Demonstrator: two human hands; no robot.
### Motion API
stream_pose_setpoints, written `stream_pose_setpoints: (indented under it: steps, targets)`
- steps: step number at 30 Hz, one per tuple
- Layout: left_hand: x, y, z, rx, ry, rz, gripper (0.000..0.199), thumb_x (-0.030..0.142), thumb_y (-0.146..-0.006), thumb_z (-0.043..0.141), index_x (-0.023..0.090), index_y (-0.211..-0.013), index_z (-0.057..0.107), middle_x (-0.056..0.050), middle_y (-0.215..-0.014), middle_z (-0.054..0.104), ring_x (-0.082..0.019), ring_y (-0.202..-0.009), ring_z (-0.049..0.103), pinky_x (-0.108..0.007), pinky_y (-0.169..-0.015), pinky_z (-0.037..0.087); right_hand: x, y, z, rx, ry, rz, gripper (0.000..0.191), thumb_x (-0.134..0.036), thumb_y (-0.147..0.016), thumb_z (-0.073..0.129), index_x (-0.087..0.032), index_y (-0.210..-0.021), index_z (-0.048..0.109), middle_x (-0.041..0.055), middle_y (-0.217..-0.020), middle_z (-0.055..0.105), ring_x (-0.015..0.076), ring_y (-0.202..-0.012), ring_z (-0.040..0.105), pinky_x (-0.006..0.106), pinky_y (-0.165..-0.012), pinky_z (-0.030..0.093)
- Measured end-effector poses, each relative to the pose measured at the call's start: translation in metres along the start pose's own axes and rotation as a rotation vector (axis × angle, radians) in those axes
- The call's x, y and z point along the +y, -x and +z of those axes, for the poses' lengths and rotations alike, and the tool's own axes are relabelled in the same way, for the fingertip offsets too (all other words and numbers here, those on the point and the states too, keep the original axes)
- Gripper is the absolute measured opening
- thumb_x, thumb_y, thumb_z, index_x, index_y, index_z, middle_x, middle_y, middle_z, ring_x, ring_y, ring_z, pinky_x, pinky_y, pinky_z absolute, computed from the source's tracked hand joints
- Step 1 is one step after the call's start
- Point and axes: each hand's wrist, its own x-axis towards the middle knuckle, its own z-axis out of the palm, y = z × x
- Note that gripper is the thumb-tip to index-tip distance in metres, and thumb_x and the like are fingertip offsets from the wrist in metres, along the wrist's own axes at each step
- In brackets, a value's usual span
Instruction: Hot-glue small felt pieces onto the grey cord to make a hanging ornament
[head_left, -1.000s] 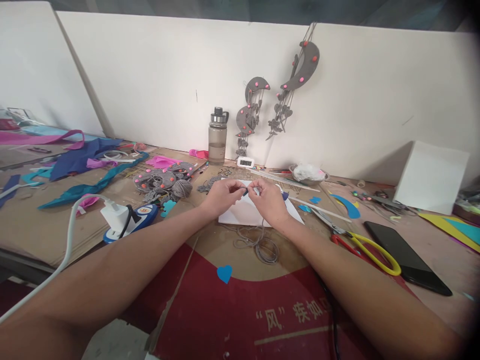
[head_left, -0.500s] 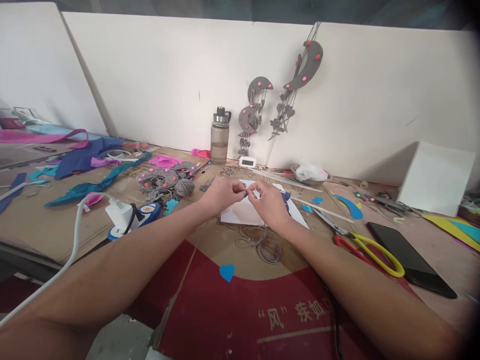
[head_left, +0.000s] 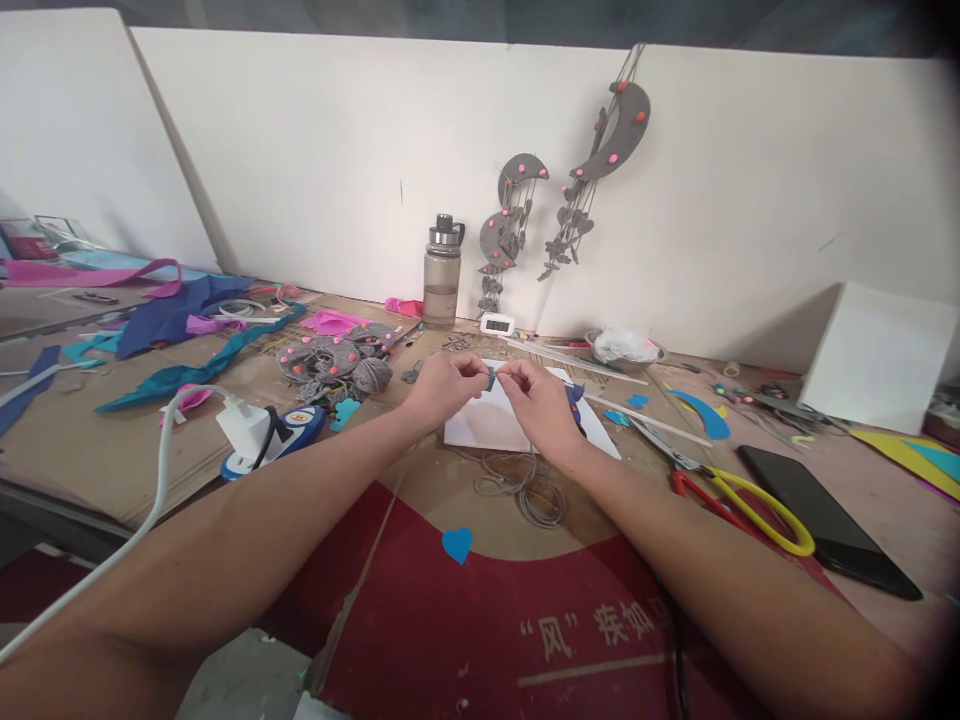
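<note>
My left hand (head_left: 448,388) is closed in a pinch on a small blue piece (head_left: 490,379), mostly covered by the fingertips. Close beside it, my right hand (head_left: 541,402) is also pinched; whatever is between its fingertips is too small to make out. Both hands are over a white sheet of paper (head_left: 484,428). A dark blue object (head_left: 574,398) shows partly behind my right hand. Loops of grey cord (head_left: 543,502) lie just in front of the paper. Nearer to me is a blue heart cutout (head_left: 457,545) on the cardboard.
Scissors (head_left: 686,462) and a black phone (head_left: 829,525) lie at the right. A water bottle (head_left: 441,278) and a small digital clock (head_left: 496,324) stand at the back. Grey yarn pieces (head_left: 337,360) and a plugged charger (head_left: 246,430) are at the left. Moon-shaped hangings (head_left: 626,125) hang behind.
The small blue piece shows more between my fingertips than before. My hands stay close together over the paper, and the view has shifted very slightly.
</note>
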Motion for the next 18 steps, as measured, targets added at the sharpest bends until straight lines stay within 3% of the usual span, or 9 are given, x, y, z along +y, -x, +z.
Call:
stream_pose_setpoints:
  steps: [8, 12, 15, 18]
  targets:
    - [0.0016, 0.002, 0.0029, -0.003, 0.044, -0.01, 0.009, 0.021, -0.069, 0.057, 0.015, -0.066, 0.063, 0.0, -0.058, 0.062, -0.01, -0.055, 0.055, -0.019, -0.053, 0.04, -0.0021, -0.0003, -0.0006, -0.009, -0.015, 0.051, 0.017, -0.031, -0.081, 0.053, -0.02, -0.078, 0.066, -0.0008, -0.068, 0.059, 0.0121, -0.06, 0.046, 0.026, -0.061, 0.035]
    - [0.0008, 0.0002, 0.0033, -0.134, 0.127, -0.1, 0.014, 0.026, -0.074, 0.058, 0.014, -0.076, 0.065, -0.002, -0.062, 0.066, -0.008, -0.045, 0.054, -0.019, -0.046, 0.04, 0.0011, -0.0023, -0.0006, 0.017, 0.011, 0.073, 0.015, -0.028, -0.079, 0.053, -0.019, -0.073, 0.063, -0.0024, -0.061, 0.053, 0.0114, -0.058, 0.044, 0.025, -0.059, 0.034]
    - [-0.0007, -0.0024, 0.0032, -0.22, 0.25, -0.152, 0.018, 0.027, -0.076, 0.06, 0.012, -0.084, 0.066, -0.006, -0.069, 0.07, -0.011, -0.053, 0.062, -0.022, -0.052, 0.048, 0.0048, -0.0038, -0.0005, 0.026, 0.021, 0.075, 0.015, -0.027, -0.078, 0.052, -0.019, -0.071, 0.062, -0.0027, -0.059, 0.051, 0.0118, -0.058, 0.044, 0.025, -0.059, 0.034]
    - [-0.0019, -0.0043, 0.0038, -0.232, 0.319, -0.179, 0.02, 0.027, -0.075, 0.063, 0.011, -0.087, 0.067, -0.008, -0.071, 0.07, -0.014, -0.06, 0.066, -0.024, -0.057, 0.053, 0.0056, -0.0041, -0.0004, 0.028, 0.036, 0.066, 0.015, -0.026, -0.078, 0.051, -0.02, -0.07, 0.062, -0.0026, -0.059, 0.05, 0.0122, -0.058, 0.044, 0.026, -0.059, 0.034]
